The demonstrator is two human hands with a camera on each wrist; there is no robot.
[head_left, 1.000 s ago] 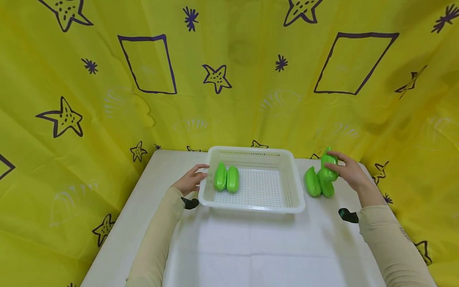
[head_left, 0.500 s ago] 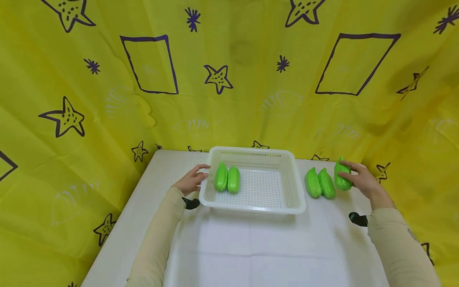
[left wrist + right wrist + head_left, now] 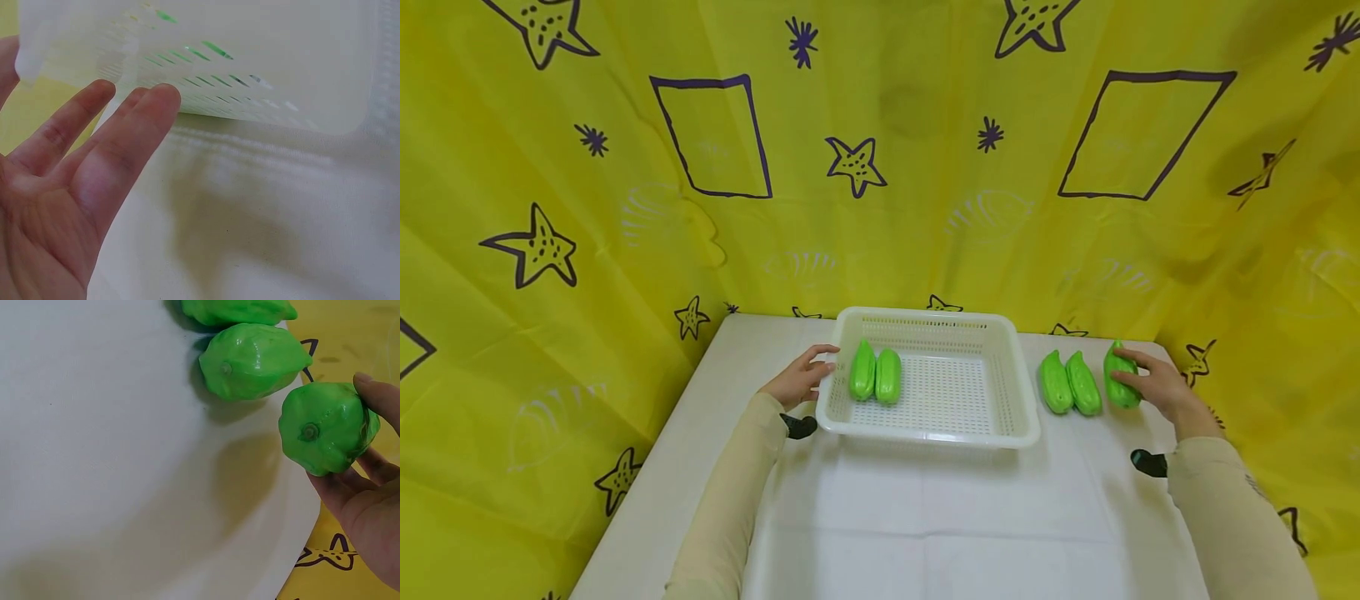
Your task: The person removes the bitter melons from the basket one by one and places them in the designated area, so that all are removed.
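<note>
My left hand (image 3: 792, 383) is at the left side of a white slotted plastic basket (image 3: 925, 435), its fingers extended and right at the rim and wall. Two glossy green, papaya-like fruits (image 3: 876, 377) lie side by side in the basket's left part. To the right of the basket, my right hand (image 3: 1159, 390) grips another such fruit (image 3: 1122, 392) between thumb and fingers. In the right wrist view this fruit (image 3: 315, 428) shows its ridged end with a round stem scar. Left of it, two more green fruits (image 3: 1070, 383) lie close together on the table.
A white-covered table (image 3: 925, 533) carries everything. Yellow curtains (image 3: 910, 225) with dark star and frame drawings rise behind and on both sides, close to the table's back edge.
My right hand has carried its fruit to the right from over the other two, then lowered it towards the table beside them. The left hand and basket stay in place.
</note>
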